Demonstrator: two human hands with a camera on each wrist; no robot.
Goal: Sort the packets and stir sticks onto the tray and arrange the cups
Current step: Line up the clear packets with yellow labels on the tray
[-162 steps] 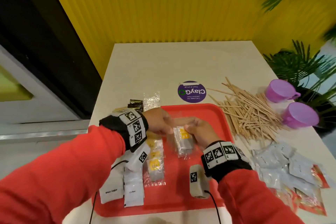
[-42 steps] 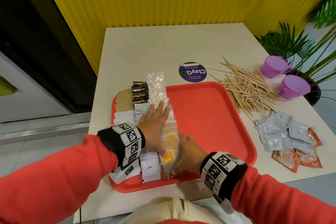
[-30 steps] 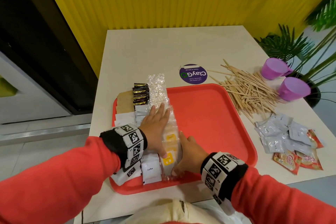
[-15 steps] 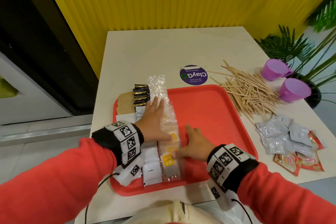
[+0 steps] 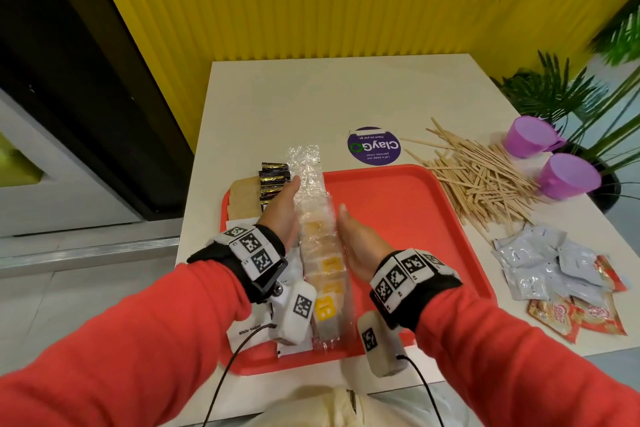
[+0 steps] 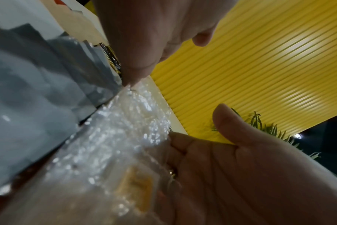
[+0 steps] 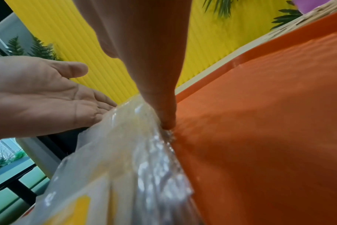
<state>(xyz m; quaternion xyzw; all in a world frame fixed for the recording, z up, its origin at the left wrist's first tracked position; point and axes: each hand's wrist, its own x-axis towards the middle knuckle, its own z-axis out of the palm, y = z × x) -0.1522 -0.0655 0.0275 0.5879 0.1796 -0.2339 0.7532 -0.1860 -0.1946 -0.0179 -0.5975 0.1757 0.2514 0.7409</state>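
Observation:
A column of clear-wrapped yellow packets lies along the left part of the red tray. My left hand stands on its edge with straight fingers against the column's left side. My right hand does the same on the right side. The left wrist view shows the crinkled wrap between my left hand and the right hand's palm. In the right wrist view a right hand finger touches the wrap at the tray floor. Two purple cups lie on the table at right.
Black packets, brown packets and white sugar packets fill the tray's left edge. A heap of wooden stir sticks lies right of the tray. Silver packets and red creamer packets sit near the table's right front.
Both hands lay flat on the clear packets before. They have turned onto their edges on either side of the column, and the right hand has slid forward along it.

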